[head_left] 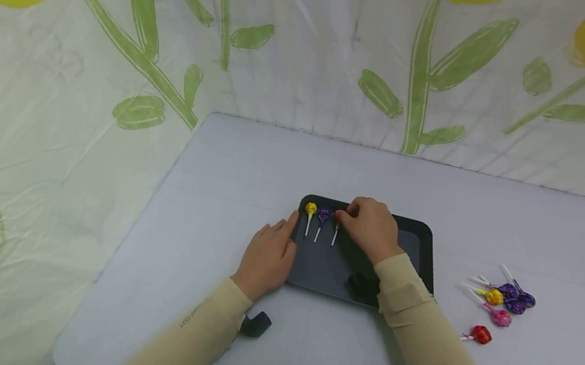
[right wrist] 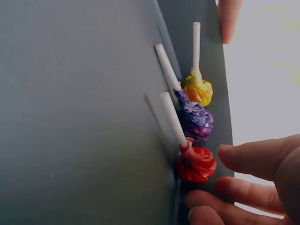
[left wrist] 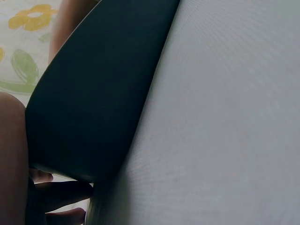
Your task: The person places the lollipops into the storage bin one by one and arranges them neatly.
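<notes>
Three lollipops lie along the far edge of a dark tray (head_left: 315,267): yellow (head_left: 310,208), purple (head_left: 324,213) and red (right wrist: 197,165), sticks toward the near side. My right hand (head_left: 371,229) is over the tray at the red lollipop. In the right wrist view its thumb and fingers are apart around the candy head, the thumb tip very near it; whether they touch is hard to tell. My left hand (head_left: 266,258) rests against the tray's left edge, index finger extended along it. The left wrist view shows the tray's outer side (left wrist: 93,93) close up.
Several more lollipops lie loose on the white table (head_left: 160,276) right of the tray: purple ones (head_left: 515,306), a yellow one (head_left: 494,297), a pink one (head_left: 500,317) and a red one (head_left: 481,335). A flower-patterned curtain (head_left: 316,76) hangs behind the table.
</notes>
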Demonstrator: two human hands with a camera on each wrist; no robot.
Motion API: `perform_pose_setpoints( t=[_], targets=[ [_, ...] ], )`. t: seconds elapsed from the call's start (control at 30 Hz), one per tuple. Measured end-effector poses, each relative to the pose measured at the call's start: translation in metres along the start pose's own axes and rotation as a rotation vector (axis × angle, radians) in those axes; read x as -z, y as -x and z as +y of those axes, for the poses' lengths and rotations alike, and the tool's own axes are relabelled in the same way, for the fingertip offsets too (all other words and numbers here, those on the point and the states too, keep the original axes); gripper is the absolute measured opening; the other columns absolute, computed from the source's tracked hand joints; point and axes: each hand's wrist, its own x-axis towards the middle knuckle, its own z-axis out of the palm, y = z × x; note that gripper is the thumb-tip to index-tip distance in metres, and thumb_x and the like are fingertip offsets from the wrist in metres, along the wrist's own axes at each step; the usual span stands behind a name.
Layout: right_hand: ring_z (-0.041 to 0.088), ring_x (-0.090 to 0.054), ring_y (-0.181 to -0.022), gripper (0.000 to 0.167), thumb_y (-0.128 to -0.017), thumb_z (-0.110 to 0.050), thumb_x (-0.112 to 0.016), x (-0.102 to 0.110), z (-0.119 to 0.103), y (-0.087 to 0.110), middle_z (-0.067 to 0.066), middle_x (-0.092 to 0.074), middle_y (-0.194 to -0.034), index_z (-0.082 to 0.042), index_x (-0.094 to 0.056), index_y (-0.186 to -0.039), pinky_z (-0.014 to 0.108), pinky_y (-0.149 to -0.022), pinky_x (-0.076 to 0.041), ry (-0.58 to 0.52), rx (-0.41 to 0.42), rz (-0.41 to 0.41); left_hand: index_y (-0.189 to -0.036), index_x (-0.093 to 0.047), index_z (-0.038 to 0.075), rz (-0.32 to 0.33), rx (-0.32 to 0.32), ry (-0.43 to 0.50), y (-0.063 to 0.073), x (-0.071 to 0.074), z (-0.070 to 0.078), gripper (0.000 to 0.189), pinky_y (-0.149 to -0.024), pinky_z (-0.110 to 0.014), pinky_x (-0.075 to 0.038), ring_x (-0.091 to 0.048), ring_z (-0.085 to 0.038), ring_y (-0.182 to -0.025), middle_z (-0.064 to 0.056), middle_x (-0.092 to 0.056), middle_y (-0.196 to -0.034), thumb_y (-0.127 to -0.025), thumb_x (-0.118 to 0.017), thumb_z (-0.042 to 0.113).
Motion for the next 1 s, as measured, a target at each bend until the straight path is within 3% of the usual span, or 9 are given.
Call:
perform_pose_setpoints(
  t=[0.33, 1.0],
  targets=[
    [0.022, -0.060, -0.067, 0.028, -0.098, -0.035, -0.070, 0.006, 0.003, 0.002, 0.006, -0.072, -0.082, -0.009, -0.078, -0.093, 0.034, -0.054, -0.046, 0.004, -0.004, -0.005, -0.162, -0.039, 0.006, 0.002, 0.003, 0.001, -0.001, -0.002, 0.000, 0.059, -0.124, -0.055, -0.033, -0.052, -0.035, -0.144, -0.013, -0.056, -0.154, -0.105, -0.043, 0.017],
    [0.023, -0.065, -0.072, 0.028, -0.098, -0.034, -0.068, 0.010, 0.011, 0.010, 0.009, -0.075, -0.091, -0.008, -0.078, -0.100, 0.040, -0.060, -0.053, 0.007, -0.031, -0.004, -0.162, -0.039, 0.007, 0.019, 0.010, -0.002, 0.000, -0.005, -0.001, 0.058, -0.124, -0.054, -0.033, -0.052, -0.034, -0.145, -0.012, -0.055, -0.155, -0.105, -0.043, 0.016]
  ],
)
